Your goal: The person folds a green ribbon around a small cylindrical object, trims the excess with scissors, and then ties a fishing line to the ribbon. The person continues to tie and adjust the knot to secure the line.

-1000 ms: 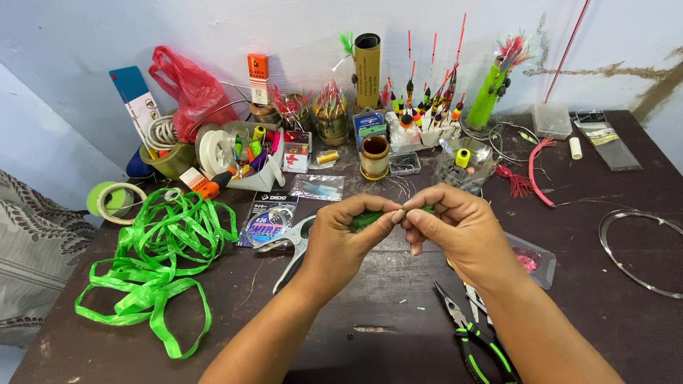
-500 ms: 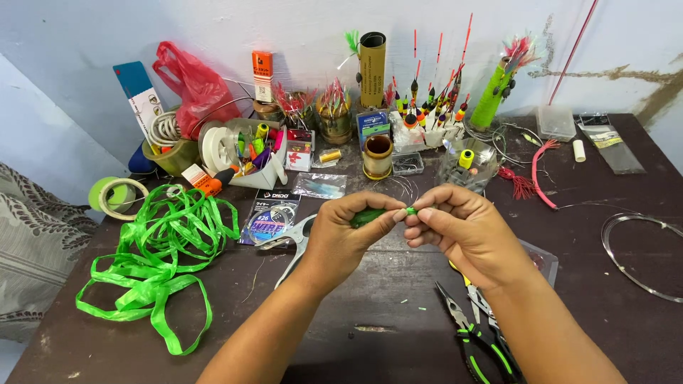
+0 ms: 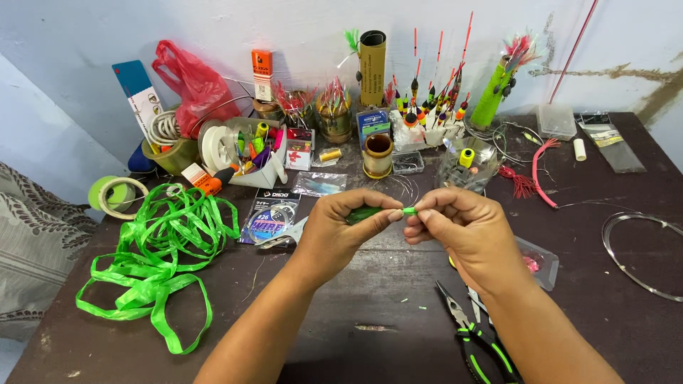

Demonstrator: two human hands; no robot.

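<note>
Over the middle of a dark brown table (image 3: 341,334), my left hand (image 3: 345,231) pinches a small dark green piece (image 3: 364,212) between thumb and fingers. A bright green tip (image 3: 409,210) sticks out of it to the right. My right hand (image 3: 462,231) pinches that bright green tip with thumb and forefinger. The two hands nearly touch, held a little above the table. What lies inside either fist is hidden.
A heap of bright green plastic ribbon (image 3: 160,256) lies at the left, a tape roll (image 3: 114,195) beyond it. Black and green pliers (image 3: 473,338) rest at the front right. Fishing floats (image 3: 427,99), spools, packets and a red bag (image 3: 192,82) crowd the back. A wire coil (image 3: 640,249) lies far right.
The bright green tip now shows more clearly between the fingertips. Both hands have stayed in nearly the same place, with only small finger shifts.
</note>
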